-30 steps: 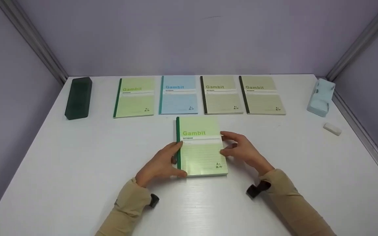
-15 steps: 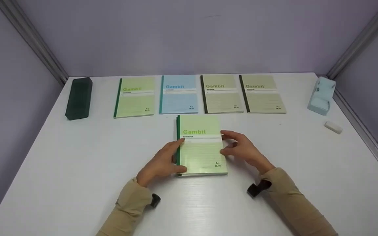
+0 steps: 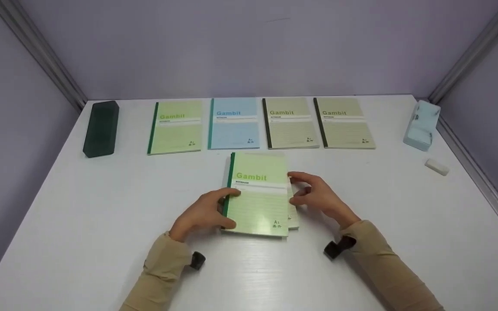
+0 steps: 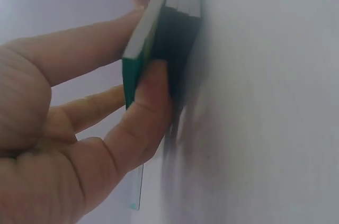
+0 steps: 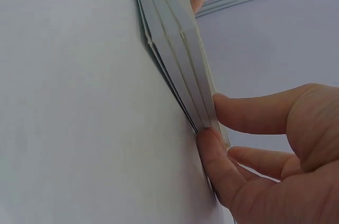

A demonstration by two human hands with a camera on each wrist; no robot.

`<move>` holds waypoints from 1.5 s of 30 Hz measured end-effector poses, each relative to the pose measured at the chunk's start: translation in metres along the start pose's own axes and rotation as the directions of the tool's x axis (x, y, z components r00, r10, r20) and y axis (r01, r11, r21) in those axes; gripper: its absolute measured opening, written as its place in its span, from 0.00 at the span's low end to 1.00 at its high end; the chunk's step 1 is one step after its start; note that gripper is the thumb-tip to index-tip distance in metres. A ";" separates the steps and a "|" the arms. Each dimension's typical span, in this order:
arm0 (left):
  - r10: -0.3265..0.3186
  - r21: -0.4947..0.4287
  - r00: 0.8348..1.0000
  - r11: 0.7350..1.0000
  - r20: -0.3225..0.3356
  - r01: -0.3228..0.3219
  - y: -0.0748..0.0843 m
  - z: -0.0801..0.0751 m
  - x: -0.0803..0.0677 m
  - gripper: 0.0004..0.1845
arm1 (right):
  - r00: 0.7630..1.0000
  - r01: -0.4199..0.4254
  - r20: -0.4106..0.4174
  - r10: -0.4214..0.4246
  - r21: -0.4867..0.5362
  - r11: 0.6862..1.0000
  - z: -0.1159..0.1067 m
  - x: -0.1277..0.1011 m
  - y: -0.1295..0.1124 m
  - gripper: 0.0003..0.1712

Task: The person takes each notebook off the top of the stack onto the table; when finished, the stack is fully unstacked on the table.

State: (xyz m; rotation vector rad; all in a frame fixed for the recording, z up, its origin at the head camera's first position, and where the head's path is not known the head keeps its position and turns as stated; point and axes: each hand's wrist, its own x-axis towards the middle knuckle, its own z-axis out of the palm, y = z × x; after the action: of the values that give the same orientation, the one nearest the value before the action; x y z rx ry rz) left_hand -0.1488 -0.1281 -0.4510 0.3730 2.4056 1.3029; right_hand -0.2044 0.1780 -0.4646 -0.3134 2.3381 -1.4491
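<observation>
A light green Gambit notebook (image 3: 257, 205) with a dark green spine lies skewed on top of a stack of notebooks (image 3: 293, 219), shifted left and toward me. My left hand (image 3: 203, 211) pinches this top notebook by its spine side. In the left wrist view, fingers reach under its raised spine edge (image 4: 132, 65), apart from the dark spines (image 4: 180, 38) below. My right hand (image 3: 323, 199) holds the stack's right side. Several page blocks (image 5: 177, 60) show between its fingers and thumb in the right wrist view. Most of the lower covers are hidden.
Behind the stack lie a green notebook (image 3: 177, 134), a blue one (image 3: 234, 131) and two olive ones (image 3: 293, 131) in a row. A dark green case (image 3: 101, 128) stands far left. At right are a light blue case (image 3: 422, 125) and a white eraser (image 3: 437, 167).
The top green notebook has slid left and toward me with my left hand, uncovering the right edge of the one below. My right hand has stayed at the stack.
</observation>
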 end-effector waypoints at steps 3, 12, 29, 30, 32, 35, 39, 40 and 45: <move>-0.003 -0.110 1.000 0.994 0.028 0.006 0.000 -0.004 -0.001 0.32 | 1.000 -0.008 -0.007 0.008 -0.011 1.000 0.000 0.001 0.001 0.43; -0.014 -0.218 0.998 0.976 0.064 0.028 0.000 -0.006 -0.001 0.26 | 1.000 -0.014 -0.004 0.014 -0.004 1.000 -0.001 0.000 -0.001 0.43; -0.019 -0.310 0.991 0.949 0.130 0.059 -0.001 -0.008 -0.003 0.35 | 1.000 -0.012 -0.009 0.012 0.007 1.000 0.001 0.000 0.000 0.44; -0.022 -0.318 0.990 0.946 0.138 0.066 -0.001 -0.008 -0.002 0.35 | 1.000 -0.015 -0.010 0.015 0.007 1.000 0.001 0.000 0.001 0.44; -0.018 -0.344 0.987 0.936 0.160 0.073 -0.002 -0.008 -0.002 0.36 | 1.000 -0.013 -0.008 0.013 0.009 1.000 0.001 0.000 0.002 0.44; 0.007 -0.390 0.984 0.919 0.177 0.064 -0.002 -0.008 -0.003 0.35 | 1.000 -0.001 0.001 0.001 0.018 1.000 0.001 0.001 0.003 0.44; 0.019 -0.412 0.984 0.909 0.179 0.057 -0.001 -0.007 -0.004 0.34 | 1.000 0.007 0.000 -0.007 0.016 1.000 0.001 0.002 0.004 0.44; 0.015 -0.402 0.985 0.914 0.172 0.057 0.000 -0.007 -0.004 0.34 | 1.000 0.007 -0.001 -0.007 0.011 1.000 0.001 0.002 0.005 0.44; 0.017 -0.268 0.993 0.963 0.116 0.015 0.001 -0.007 -0.002 0.36 | 1.000 0.003 -0.004 -0.003 0.018 1.000 0.000 0.002 0.003 0.44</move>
State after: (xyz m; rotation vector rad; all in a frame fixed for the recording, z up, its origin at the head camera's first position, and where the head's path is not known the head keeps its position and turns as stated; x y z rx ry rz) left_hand -0.1502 -0.1336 -0.4461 0.3616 2.0967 1.5387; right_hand -0.2063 0.1786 -0.4679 -0.3092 2.3278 -1.4726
